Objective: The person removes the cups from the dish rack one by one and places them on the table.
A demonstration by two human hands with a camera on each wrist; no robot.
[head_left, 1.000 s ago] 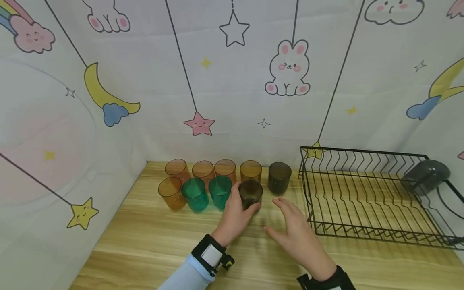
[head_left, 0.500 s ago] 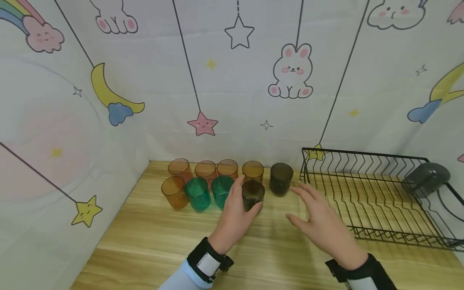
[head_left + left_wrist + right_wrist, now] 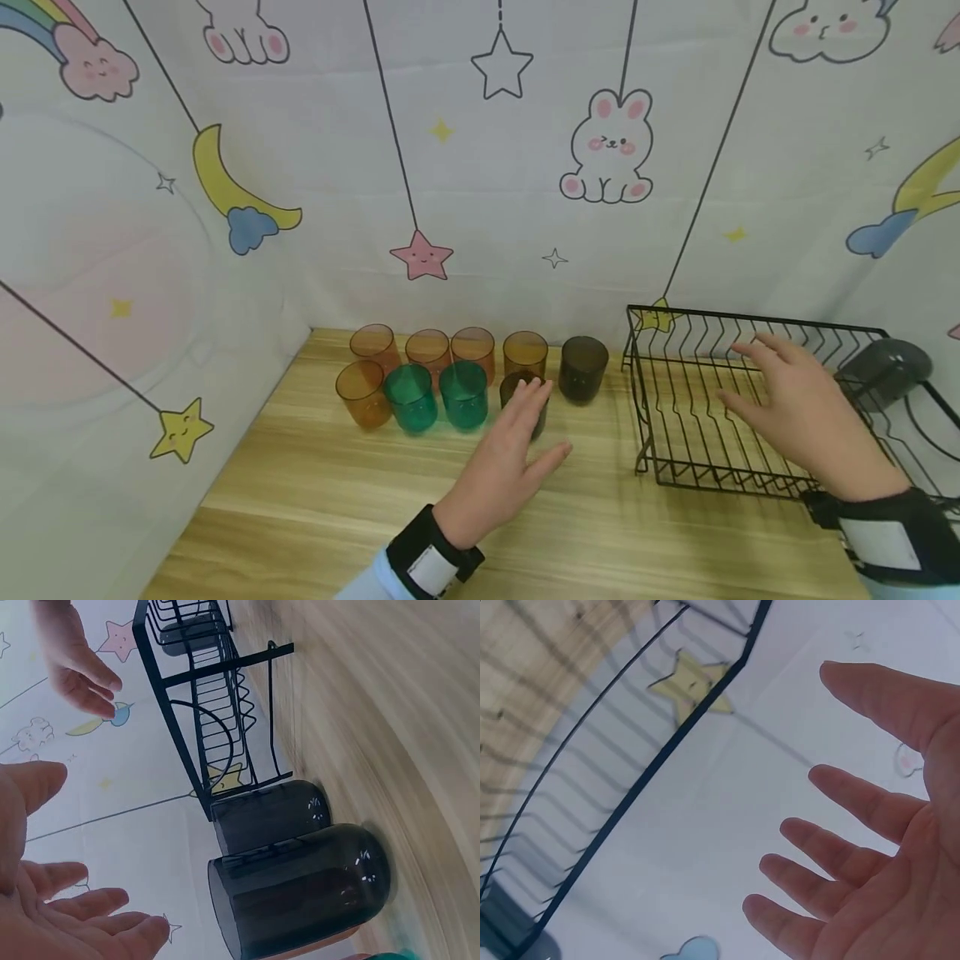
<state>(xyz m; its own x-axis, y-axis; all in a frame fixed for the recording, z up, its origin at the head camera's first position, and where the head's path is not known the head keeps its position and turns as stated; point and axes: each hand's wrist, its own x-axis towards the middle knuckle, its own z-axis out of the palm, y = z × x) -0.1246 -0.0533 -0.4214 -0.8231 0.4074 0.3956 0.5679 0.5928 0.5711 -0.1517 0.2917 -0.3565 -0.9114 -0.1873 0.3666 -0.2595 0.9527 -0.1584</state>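
Observation:
My left hand (image 3: 501, 467) is spread beside the front dark grey cup (image 3: 537, 423) and holds nothing. The left wrist view shows that cup (image 3: 300, 889) standing upright, its wall apart from the fingers (image 3: 97, 900). Over the black wire dish rack (image 3: 652, 433) hovers my right hand (image 3: 806, 408), fingers apart and holding nothing. One dark grey cup (image 3: 888, 371) lies tipped at the rack's right end. Behind the front cup stands another dark grey cup (image 3: 583, 371), close to the rack's left side.
Left of the dark cups stand two green cups (image 3: 410, 400) and several orange and amber cups (image 3: 363, 396) in two rows. The wooden table (image 3: 315, 517) runs up to a white cloth backdrop (image 3: 510, 208) printed with cartoons.
My right hand has moved right, from in front of the dark cups to above the dish rack. The left hand has let go of the front dark cup and drawn back slightly.

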